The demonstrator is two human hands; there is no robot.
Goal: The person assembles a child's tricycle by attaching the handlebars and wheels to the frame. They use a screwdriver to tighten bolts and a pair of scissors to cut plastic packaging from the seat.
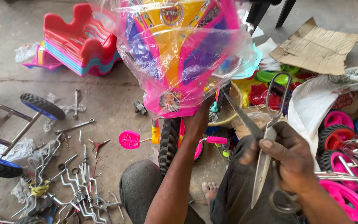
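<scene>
**Scissors out beside a wrapped tricycle front**

The person sits on the concrete floor (104,108) with a small tricycle between the knees. The left hand (199,120) reaches up under the pink front panel (175,54), which is covered in loose clear plastic wrap (228,49); the fingers are tucked behind the panel's lower edge, so how far they curl I cannot tell, though the hand is plainly against it. The right hand (289,159) is closed around a pair of large steel scissors (266,141), thumb pressed on the pivot, blades parted with one tip pointing up toward the wrap's lower right edge and the other down toward the lap.

Below the panel the black front wheel (168,141) stands upright, with a pink pedal (129,140) sticking out to its left and another (216,140) to its right.

Room is tight on the right: a heap of pink and red wheels (338,137) and a white sack (311,108) crowd just beside the scissor hand. On the left there is more bare floor, then scattered spanners and metal rods (79,182) and a metal frame with blue wheels (25,120). A stack of plastic seats (79,45) sits well back, and a torn piece of cardboard (315,45) lies at the far right.
</scene>
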